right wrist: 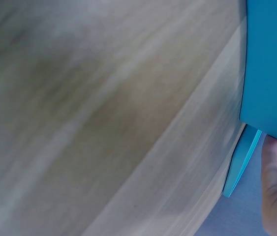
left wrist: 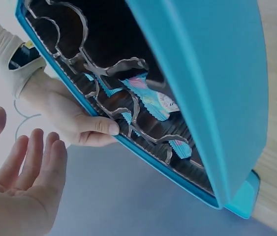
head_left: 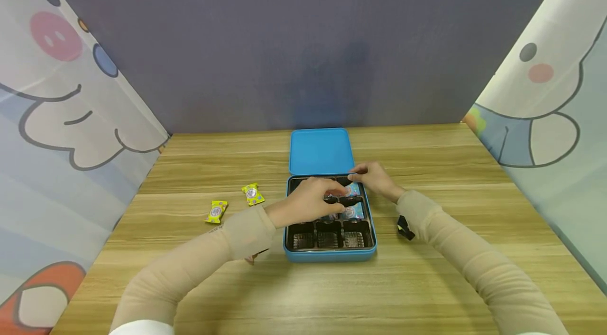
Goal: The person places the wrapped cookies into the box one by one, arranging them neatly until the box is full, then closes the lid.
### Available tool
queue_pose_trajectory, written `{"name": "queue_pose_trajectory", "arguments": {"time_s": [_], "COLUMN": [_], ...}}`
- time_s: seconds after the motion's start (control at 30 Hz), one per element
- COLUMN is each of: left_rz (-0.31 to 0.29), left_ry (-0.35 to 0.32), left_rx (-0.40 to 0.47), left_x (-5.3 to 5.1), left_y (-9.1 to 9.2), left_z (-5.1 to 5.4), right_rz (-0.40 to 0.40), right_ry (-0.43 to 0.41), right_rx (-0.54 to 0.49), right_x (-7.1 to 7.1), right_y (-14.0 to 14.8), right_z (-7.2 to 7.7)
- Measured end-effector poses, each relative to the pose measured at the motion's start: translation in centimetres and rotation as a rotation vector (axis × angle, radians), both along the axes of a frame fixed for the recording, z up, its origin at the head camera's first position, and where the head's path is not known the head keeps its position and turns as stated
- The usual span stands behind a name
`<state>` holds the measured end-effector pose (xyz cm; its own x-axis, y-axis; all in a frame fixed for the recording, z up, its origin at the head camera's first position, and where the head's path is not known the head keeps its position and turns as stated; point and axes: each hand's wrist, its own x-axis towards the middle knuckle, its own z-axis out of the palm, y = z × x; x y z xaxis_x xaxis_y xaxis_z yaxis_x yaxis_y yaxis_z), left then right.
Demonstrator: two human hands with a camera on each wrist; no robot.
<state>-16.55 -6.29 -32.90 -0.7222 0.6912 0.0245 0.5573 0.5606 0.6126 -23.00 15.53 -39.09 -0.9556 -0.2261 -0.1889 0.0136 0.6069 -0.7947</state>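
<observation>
A blue tin [head_left: 330, 256] stands on the table with its lid [head_left: 321, 150] folded back behind it. Inside lies a black divided tray [head_left: 328, 239]. Blue-wrapped candies [head_left: 353, 212] sit in its middle and far compartments; the near row holds none. Over the tin hovers my left hand [head_left: 308, 202], hiding part of the tray. In the left wrist view that left hand [left wrist: 25, 184] has loosely bent fingers and nothing between them. My right hand [head_left: 376, 179] grips the far right corner, its thumb [left wrist: 104, 125] on the rim and fingers outside.
Two yellow-wrapped candies [head_left: 216, 212] lie on the wooden table [head_left: 322, 298] left of the tin. A grey panel [head_left: 313, 40] rises behind the table. Curtains with cartoon prints [head_left: 47, 129] hang at both sides.
</observation>
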Motion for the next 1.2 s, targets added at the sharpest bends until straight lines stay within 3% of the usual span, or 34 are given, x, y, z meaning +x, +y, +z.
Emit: {"name": "queue_pose_trajectory", "arguments": {"time_s": [0.43,0.63,0.83,1.03,1.2], "left_rz": [0.03,0.042,0.038,0.081,0.131], "left_ry": [-0.079,-0.113,-0.124,-0.16,-0.162], "left_rx": [0.142,0.168,0.289,0.391,0.381], "left_x": [0.9,1.4,1.5,1.3,1.1], "left_y": [-3.1,-4.9,-6.3,-8.1,-9.7], "left_z": [-0.1,-0.4,-0.9,-1.7,-2.2], "right_rz": [-0.009,-0.013,-0.026,-0.016,-0.019], "right_ry": [0.006,0.011,0.014,0.023,0.028], "right_rx": [0.007,0.0,0.001,0.001,0.006], "right_x": [0.1,0.1,0.0,0.2,0.2], "right_y": [0.1,0.0,-0.2,-0.2,-0.1], "right_z": [-0.1,-0.2,0.0,0.0,-0.1]}}
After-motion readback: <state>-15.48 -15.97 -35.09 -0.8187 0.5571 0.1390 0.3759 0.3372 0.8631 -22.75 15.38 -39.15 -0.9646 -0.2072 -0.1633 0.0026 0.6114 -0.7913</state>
